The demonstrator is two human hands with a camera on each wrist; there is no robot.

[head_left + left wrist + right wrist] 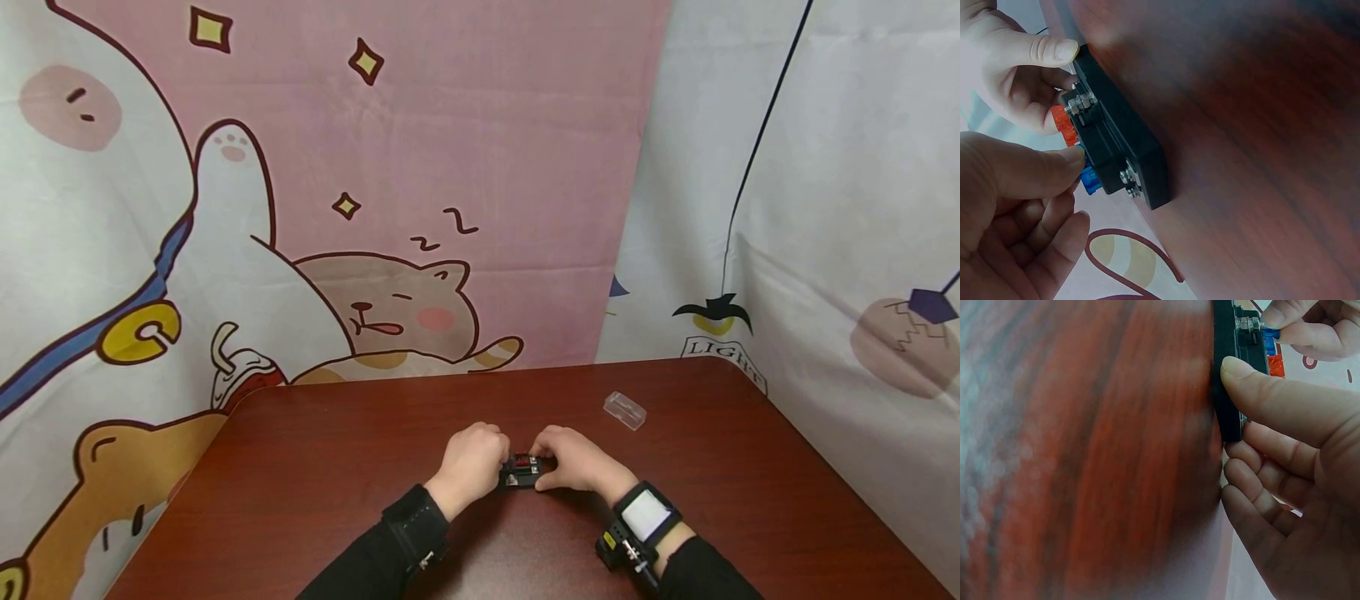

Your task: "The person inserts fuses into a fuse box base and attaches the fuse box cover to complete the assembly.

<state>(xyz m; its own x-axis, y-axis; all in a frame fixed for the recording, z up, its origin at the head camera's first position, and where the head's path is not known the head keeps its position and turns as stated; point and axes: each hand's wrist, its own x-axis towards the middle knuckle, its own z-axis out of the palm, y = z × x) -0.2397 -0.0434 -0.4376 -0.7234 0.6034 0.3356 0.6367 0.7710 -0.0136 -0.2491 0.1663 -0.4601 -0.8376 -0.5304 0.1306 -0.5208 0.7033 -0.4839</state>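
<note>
The right hand and left hand meet at six o'clock on the table, fingers pinching a small black block with red and blue inserts. Steady the block while working the blue piece. Open room all round; clear case at two o'clock.

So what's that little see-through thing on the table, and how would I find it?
Look at the dark red-brown table. Past the right hand, toward the far right corner, lies a small clear plastic lid, alone. Unlike the black fuse block between the hands, it is transparent and untouched.
</note>
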